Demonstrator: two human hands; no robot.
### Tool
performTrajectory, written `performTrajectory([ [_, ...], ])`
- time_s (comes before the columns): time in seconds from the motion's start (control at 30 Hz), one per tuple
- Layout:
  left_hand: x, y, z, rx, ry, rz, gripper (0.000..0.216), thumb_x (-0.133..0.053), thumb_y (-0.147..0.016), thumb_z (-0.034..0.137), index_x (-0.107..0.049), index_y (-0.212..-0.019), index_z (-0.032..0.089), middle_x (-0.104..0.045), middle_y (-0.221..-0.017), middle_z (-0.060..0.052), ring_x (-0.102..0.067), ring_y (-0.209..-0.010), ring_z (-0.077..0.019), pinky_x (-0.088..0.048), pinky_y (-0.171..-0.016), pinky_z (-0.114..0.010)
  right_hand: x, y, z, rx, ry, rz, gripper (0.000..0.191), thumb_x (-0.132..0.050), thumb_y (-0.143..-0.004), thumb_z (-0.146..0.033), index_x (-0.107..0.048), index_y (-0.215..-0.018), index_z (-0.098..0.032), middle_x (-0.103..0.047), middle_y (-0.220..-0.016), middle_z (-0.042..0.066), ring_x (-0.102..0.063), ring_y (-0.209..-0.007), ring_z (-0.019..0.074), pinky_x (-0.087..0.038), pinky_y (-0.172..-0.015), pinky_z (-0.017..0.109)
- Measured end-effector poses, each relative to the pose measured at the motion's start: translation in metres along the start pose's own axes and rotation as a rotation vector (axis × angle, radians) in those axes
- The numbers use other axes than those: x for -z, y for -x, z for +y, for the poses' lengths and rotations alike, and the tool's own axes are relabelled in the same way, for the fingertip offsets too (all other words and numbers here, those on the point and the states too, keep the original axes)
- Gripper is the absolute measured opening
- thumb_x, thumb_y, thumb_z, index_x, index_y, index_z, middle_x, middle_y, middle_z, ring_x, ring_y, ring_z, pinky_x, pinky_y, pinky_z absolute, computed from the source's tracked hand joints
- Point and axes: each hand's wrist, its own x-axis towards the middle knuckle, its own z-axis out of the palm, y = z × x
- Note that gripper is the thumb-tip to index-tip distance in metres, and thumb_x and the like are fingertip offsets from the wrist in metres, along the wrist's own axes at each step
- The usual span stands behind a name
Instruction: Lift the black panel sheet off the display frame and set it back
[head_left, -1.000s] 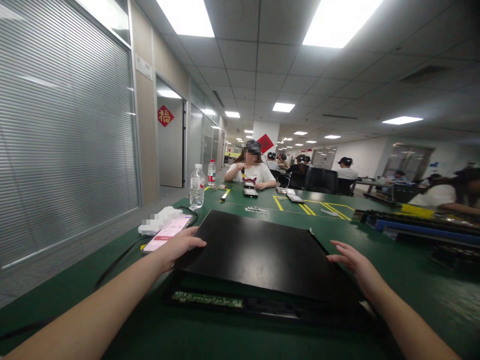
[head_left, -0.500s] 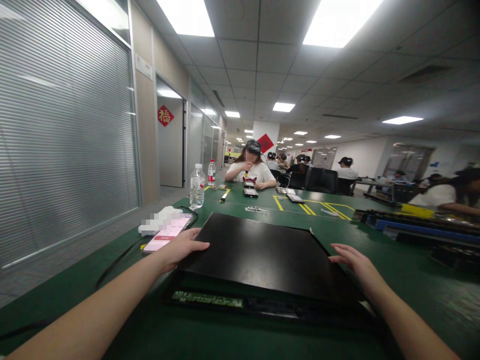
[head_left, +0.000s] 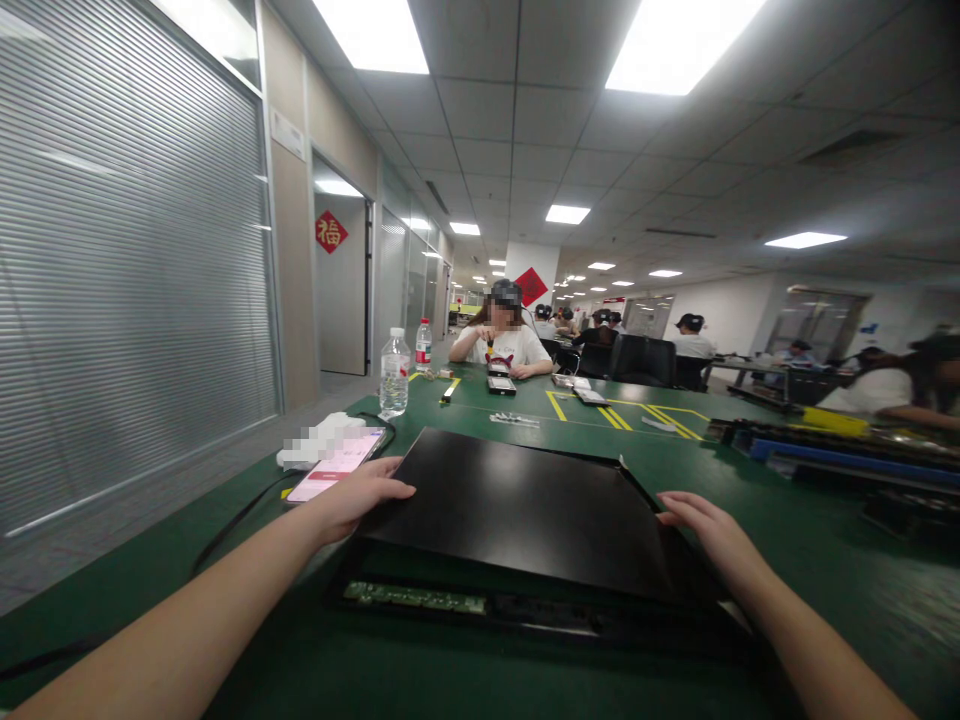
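A large flat black panel lies over a black frame on the green table. A green circuit strip shows along the frame's near edge. My left hand grips the panel's left edge, fingers curled over it. At the panel's right edge my right hand rests with fingers wrapped on the rim. The panel sits slightly tilted, its near side raised above the frame.
A phone with a pink screen and a white object lie left of the panel, with a black cable. A water bottle stands beyond. A seated person works across the table. Long black and blue parts lie at right.
The panel has sunk a little toward the frame, and both hands have moved down with it. My right hand's fingers have closed onto the right edge.
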Motion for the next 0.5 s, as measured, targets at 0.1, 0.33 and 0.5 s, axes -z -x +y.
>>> performTrajectory([
  [0.1, 0.0022, -0.0027, -0.0031, -0.005, 0.008, -0.017, 0.066, -0.078, -0.05, 0.024, -0.056, -0.112, 0.016, -0.071, -0.099, -0.009, -0.067, -0.087, -0.0265, -0.051, -0.076, -0.034, -0.0014, 0.0016, -0.0018, 0.018, 0.016, 0.014, 0.036, -0.056, -0.067, -0.047, -0.064, -0.09, -0.019, -0.07, -0.077, 0.006, -0.061, -0.088, 0.0265, -0.038, -0.086, 0.036],
  [0.33, 0.0014, -0.0032, -0.0044, -0.019, 0.002, -0.009, 0.066, -0.077, -0.056, 0.024, -0.052, -0.116, 0.015, -0.07, -0.1, -0.01, -0.068, -0.085, -0.0245, -0.052, -0.074, -0.032, -0.0012, 0.0023, -0.002, 0.059, 0.103, 0.001, 0.033, -0.054, -0.07, -0.046, -0.065, -0.086, -0.021, -0.07, -0.077, 0.005, -0.061, -0.089, 0.026, -0.039, -0.084, 0.035],
  [0.5, -0.0043, 0.0018, 0.0014, -0.016, -0.037, 0.017, 0.063, -0.076, -0.057, 0.022, -0.052, -0.115, 0.014, -0.07, -0.1, -0.009, -0.067, -0.085, -0.0237, -0.052, -0.072, -0.03, -0.0007, -0.0003, 0.0011, 0.065, 0.239, 0.01, 0.028, -0.056, -0.068, -0.046, -0.067, -0.081, -0.023, -0.071, -0.082, 0.004, -0.062, -0.085, 0.026, -0.042, -0.078, 0.035],
])
